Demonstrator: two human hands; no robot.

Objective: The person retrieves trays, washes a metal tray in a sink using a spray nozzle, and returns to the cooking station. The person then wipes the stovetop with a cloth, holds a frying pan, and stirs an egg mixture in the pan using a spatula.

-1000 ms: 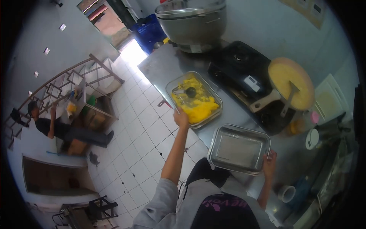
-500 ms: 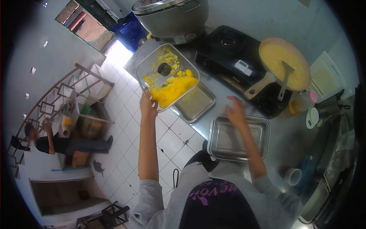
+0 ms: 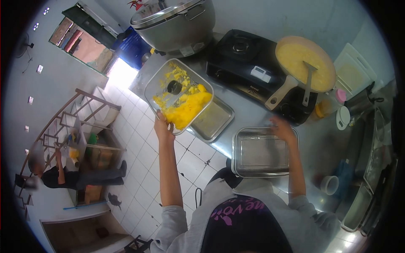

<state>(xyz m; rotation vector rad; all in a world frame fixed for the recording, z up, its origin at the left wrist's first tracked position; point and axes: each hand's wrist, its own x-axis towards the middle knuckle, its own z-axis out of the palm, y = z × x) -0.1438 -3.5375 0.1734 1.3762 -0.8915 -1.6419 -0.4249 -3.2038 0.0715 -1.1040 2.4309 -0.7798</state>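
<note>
My left hand [image 3: 163,127] grips the near left corner of a rectangular mesh-bottomed metal tray [image 3: 152,89], which is tilted. Bright yellow, soft, crumbly food [image 3: 190,105] is heaped on its near side, with crumbs spread over the rest. A dark round piece [image 3: 174,87] shows in its middle; I cannot tell what it is. Partly under this tray lies a shallow metal tray [image 3: 219,120] with a yellowish smear. My right hand [image 3: 283,130], fingers apart and holding nothing visible, hovers over the far right corner of a second mesh tray [image 3: 257,154] on the steel counter.
A black gas stove [image 3: 236,67] carries a pan [image 3: 291,55] of yellow food with a spatula [image 3: 309,82] in it. At the back stands a large rice cooker [image 3: 177,31]. Jars, a white tub [image 3: 329,184] and a sink lie right. Another person [image 3: 80,175] stands far left.
My right hand has shifted right, from over the tray's far middle to its far right corner. My left hand still holds the food tray, slightly lower in view. The camera view has shifted.
</note>
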